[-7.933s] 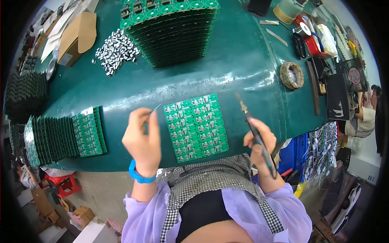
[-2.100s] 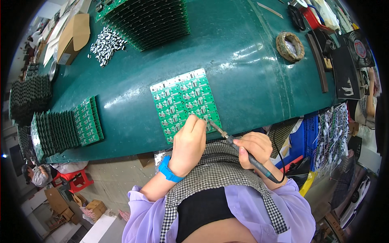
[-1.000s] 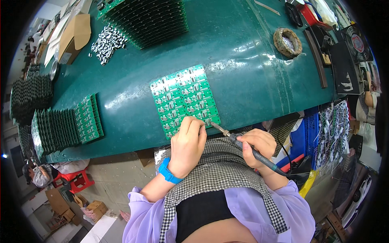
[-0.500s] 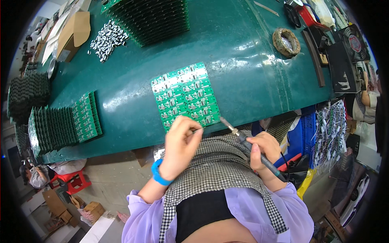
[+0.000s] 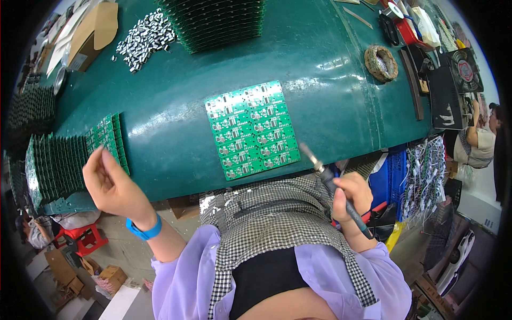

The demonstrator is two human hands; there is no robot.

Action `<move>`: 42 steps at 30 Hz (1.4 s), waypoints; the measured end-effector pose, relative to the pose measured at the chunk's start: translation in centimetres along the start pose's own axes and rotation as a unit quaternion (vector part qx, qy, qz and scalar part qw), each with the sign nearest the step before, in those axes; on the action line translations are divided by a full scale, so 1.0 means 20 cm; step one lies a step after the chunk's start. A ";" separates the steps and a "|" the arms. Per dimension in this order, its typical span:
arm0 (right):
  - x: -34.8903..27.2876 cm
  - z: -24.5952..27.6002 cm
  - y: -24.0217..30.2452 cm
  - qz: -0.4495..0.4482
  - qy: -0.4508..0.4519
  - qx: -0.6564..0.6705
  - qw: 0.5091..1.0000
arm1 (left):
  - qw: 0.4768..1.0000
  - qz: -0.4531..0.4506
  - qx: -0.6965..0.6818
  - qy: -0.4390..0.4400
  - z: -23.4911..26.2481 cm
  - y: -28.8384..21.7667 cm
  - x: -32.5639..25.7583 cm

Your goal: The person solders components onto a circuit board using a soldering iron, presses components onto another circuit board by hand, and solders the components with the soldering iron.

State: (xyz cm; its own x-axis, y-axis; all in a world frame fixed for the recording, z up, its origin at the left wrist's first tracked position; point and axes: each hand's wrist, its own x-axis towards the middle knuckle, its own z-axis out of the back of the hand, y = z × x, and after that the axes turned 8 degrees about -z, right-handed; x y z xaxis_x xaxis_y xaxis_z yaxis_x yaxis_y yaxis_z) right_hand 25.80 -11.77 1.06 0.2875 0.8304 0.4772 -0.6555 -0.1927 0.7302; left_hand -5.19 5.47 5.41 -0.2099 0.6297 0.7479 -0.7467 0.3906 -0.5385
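In my right hand (image 5: pixel 352 197) is a soldering iron (image 5: pixel 330 184), its tip pointing up and left, just off the right edge of a green circuit board panel (image 5: pixel 253 130). The panel lies flat on the table before me, with rows of identical small circuits. My left hand (image 5: pixel 114 184) is out to the left, in front of a stack of circuit boards (image 5: pixel 66 165) standing on edge. Its thumb and forefinger meet at the tips, the other fingers curled; whatever they hold, if anything, is too small to make out. A blue band circles that wrist.
A tall board stack (image 5: pixel 218 24) and a pile of small silvery parts (image 5: pixel 146 40) stand at the back of the green table (image 5: pixel 330 96). Right of them are a round brown holder (image 5: pixel 381 64) and a black fan unit (image 5: pixel 450 90). Another person (image 5: pixel 480 141) is at far right.
My left hand has swung from the panel's near edge out to the left-hand board stack. The soldering iron has shifted slightly right, staying in my right hand.
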 end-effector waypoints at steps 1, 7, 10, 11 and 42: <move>0.01 0.00 0.02 -0.031 0.007 0.001 0.999 | 1.000 -0.025 -0.012 0.002 -0.05 -0.02 0.01; 0.28 -0.16 0.07 -0.037 0.074 0.044 0.996 | 0.962 -0.083 -0.103 0.238 -0.40 -0.16 -0.17; 0.37 -0.27 0.08 -0.056 0.075 0.044 0.995 | 0.948 -0.046 -0.092 0.302 -0.45 -0.20 -0.22; 0.40 -0.30 0.07 -0.041 0.076 0.042 0.995 | 0.944 -0.024 -0.090 0.318 -0.46 -0.21 -0.22; 0.44 -0.46 0.05 -0.047 0.086 0.049 0.994 | 0.930 -0.013 -0.065 0.361 -0.49 -0.19 -0.28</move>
State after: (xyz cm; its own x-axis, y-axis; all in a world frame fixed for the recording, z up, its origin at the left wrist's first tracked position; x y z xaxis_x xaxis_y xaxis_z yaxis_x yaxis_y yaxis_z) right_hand 21.18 0.14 1.49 0.2155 0.9228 0.3195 -0.5574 -0.1524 0.8161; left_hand 5.03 7.10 -0.63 0.3210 0.8876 0.3304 -0.6535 0.4601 -0.6010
